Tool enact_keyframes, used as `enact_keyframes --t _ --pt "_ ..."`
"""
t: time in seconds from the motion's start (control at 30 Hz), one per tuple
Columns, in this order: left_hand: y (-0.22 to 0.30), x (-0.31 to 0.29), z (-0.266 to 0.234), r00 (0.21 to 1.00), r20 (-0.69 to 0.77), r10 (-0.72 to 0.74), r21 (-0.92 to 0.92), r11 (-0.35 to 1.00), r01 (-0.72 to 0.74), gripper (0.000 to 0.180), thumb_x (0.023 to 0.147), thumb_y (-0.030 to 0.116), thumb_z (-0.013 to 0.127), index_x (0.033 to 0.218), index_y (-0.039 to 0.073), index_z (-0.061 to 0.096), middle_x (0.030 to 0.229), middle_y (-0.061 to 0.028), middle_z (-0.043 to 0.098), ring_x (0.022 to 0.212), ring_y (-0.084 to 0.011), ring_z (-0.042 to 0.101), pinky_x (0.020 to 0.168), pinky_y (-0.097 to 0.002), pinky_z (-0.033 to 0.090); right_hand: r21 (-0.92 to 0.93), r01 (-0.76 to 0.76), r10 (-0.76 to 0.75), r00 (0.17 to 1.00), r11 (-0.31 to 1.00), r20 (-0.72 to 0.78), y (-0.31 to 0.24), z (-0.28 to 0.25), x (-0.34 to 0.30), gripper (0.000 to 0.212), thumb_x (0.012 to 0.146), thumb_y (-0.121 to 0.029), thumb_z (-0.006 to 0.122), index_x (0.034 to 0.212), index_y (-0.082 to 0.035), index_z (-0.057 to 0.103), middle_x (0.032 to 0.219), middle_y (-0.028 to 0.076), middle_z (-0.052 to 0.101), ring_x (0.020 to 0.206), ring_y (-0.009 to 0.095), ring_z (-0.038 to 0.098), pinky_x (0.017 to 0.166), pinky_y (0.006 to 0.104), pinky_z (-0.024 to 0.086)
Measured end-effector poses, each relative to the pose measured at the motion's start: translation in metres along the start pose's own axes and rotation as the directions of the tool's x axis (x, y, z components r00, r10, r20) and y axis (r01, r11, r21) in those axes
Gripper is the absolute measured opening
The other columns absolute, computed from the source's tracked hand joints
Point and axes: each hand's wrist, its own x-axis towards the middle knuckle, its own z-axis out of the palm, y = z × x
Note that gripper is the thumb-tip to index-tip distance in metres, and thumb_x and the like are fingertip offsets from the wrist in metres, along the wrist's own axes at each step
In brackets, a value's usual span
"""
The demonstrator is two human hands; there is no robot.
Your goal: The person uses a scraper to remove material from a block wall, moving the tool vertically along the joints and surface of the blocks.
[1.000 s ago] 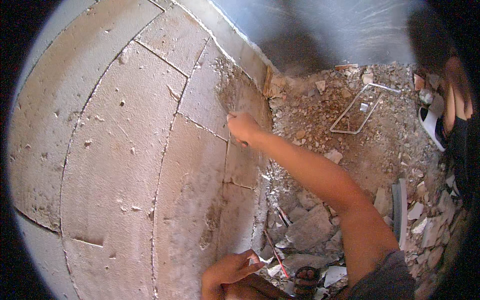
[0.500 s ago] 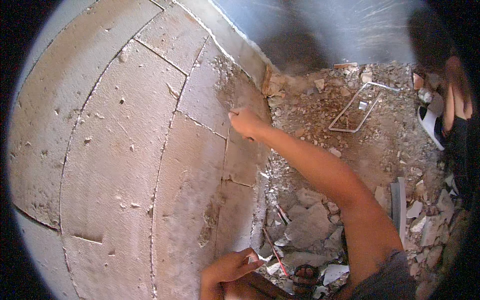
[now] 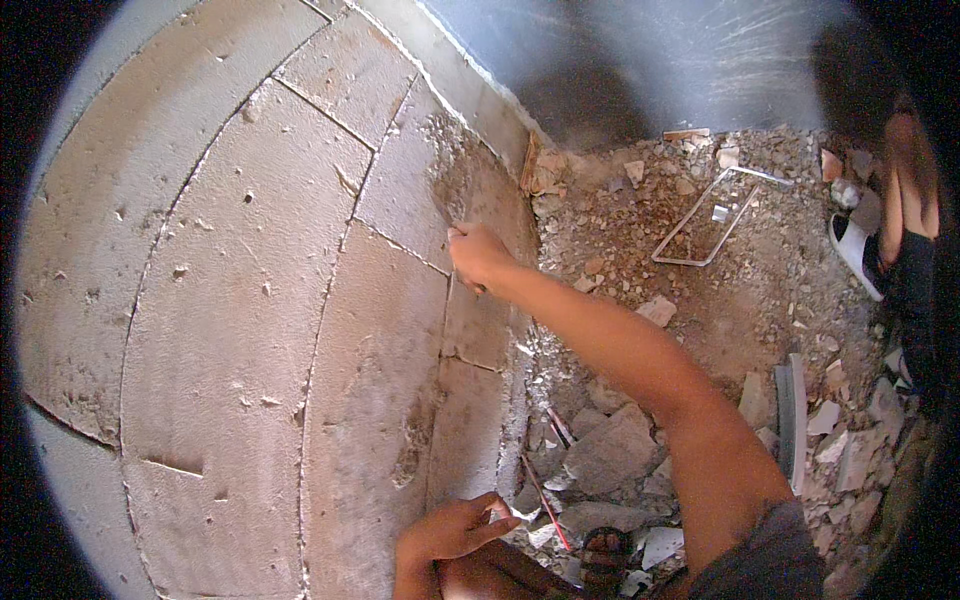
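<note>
My right hand point(image 3: 479, 259) is closed in a fist against the wall of large grey-brown blocks point(image 3: 240, 330). A thin dark edge seems to stick out above the fist, but what it grips is too hidden to name. Just above that hand, a rough dark patch point(image 3: 462, 172) of broken surface marks the block. Down at the lower edge, my left hand point(image 3: 455, 528) hangs loosely bent over my knee. Its thumb and fingers are apart, and nothing shows in it.
Rubble point(image 3: 610, 450) covers the floor right of the wall. On it lie a bent metal frame point(image 3: 683, 215), a curved grey strip point(image 3: 792, 420) and a thin red stick point(image 3: 548, 505). A sandalled foot point(image 3: 606, 555) is below. Another person's leg and white shoe point(image 3: 853, 255) show at right.
My right fist has shifted slightly left and down along the wall, and the view has moved a little. My left hand keeps its place on the knee.
</note>
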Motion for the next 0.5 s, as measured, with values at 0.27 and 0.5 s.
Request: enact_keyframes --t 0.27,0.5 --pt "-0.006 -0.001 0.001 0.999 -0.011 0.053 0.018 0.998 -0.053 0.039 0.092 0.046 0.046 0.102 0.009 0.054 0.069 -0.0169 0.062 0.066 -0.0346 0.061 0.061 -0.0411 0.047 0.064 0.123 -0.123 0.992 0.99 -0.015 0.0 0.008 -0.009 0.03 0.092 -0.027 0.042 0.105 -0.004 0.056 0.049 0.005 0.045 0.036 0.016 0.046 0.031 0.0337 0.038" --pt "-0.001 -0.003 -0.001 0.999 -0.029 0.019 -0.017 1.0 -0.019 0.039 0.092 0.045 0.046 0.101 0.009 0.054 0.068 -0.0165 0.061 0.065 -0.0332 0.061 0.06 -0.0407 0.046 -0.018 -0.03 0.03 0.999 0.999 -0.038 -0.016 0.01 0.0 0.028 0.092 -0.025 0.042 0.099 -0.003 0.058 0.049 0.008 0.049 0.032 0.018 0.044 0.03 0.035 0.035"
